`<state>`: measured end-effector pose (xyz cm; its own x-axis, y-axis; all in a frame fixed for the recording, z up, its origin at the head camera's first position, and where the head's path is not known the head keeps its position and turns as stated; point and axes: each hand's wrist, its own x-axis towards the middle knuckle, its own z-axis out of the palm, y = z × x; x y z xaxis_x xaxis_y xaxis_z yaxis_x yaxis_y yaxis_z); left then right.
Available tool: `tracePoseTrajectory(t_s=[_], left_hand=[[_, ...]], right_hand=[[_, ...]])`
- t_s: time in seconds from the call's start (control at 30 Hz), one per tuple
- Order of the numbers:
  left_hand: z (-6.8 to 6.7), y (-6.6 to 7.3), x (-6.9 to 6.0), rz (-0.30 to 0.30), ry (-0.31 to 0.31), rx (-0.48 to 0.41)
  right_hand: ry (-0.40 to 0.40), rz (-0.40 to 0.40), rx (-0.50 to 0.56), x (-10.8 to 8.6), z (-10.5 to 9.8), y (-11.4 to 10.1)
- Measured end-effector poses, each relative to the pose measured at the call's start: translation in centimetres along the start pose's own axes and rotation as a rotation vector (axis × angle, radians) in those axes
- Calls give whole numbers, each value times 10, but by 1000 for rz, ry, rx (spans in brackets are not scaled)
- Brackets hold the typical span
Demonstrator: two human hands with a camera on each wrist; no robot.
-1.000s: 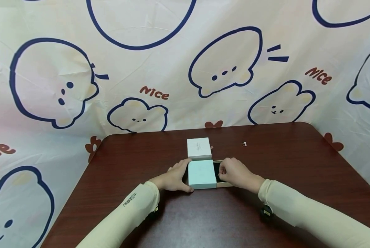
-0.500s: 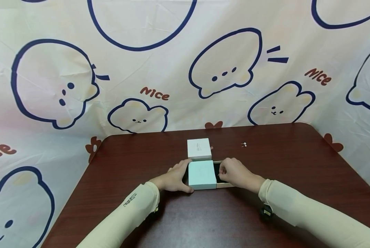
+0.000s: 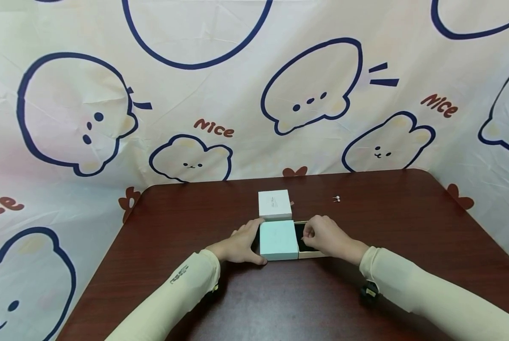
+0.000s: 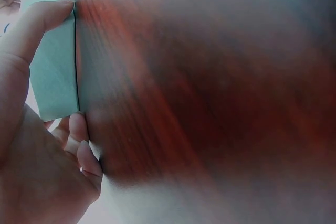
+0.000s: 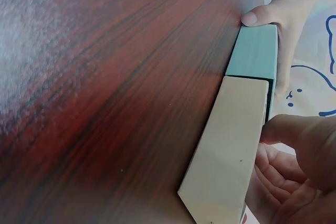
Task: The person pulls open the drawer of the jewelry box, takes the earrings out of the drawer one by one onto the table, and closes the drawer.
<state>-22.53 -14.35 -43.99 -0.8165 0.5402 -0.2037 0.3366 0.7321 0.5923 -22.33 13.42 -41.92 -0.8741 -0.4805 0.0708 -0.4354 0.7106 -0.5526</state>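
A teal box sleeve [image 3: 278, 240] lies on the table with a pale tray [image 3: 311, 255], black inside, sticking out of its right side. My left hand [image 3: 239, 244] grips the sleeve's left end, thumb at the near corner and fingers at the far one; in the left wrist view that hand [image 4: 37, 129] bends around the teal sleeve [image 4: 55, 69]. Over the tray, my right hand [image 3: 333, 239] has curled fingers, thumb and forefinger together at what looks like a tiny light item. The right wrist view has the right hand [image 5: 299, 166] beside the tray wall [image 5: 226, 145], the item hidden.
Directly behind the teal sleeve stands a white box [image 3: 274, 204] with small print on its lid. Two tiny white-headed pieces [image 3: 336, 199] lie farther back to the right. A printed cloth [image 3: 245, 94] hangs behind the brown table [image 3: 194, 208].
My right hand has shifted slightly to the right over the tray, and a little more of the black interior shows. The left hand keeps its grip on the sleeve.
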Motion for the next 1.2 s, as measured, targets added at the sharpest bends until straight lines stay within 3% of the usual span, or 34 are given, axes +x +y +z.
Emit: tracePoseTrajectory(t_s=[1.2], left_hand=[[0,1,0,6,5,-3]], right_hand=[[50,2,58,-9,-18,4]])
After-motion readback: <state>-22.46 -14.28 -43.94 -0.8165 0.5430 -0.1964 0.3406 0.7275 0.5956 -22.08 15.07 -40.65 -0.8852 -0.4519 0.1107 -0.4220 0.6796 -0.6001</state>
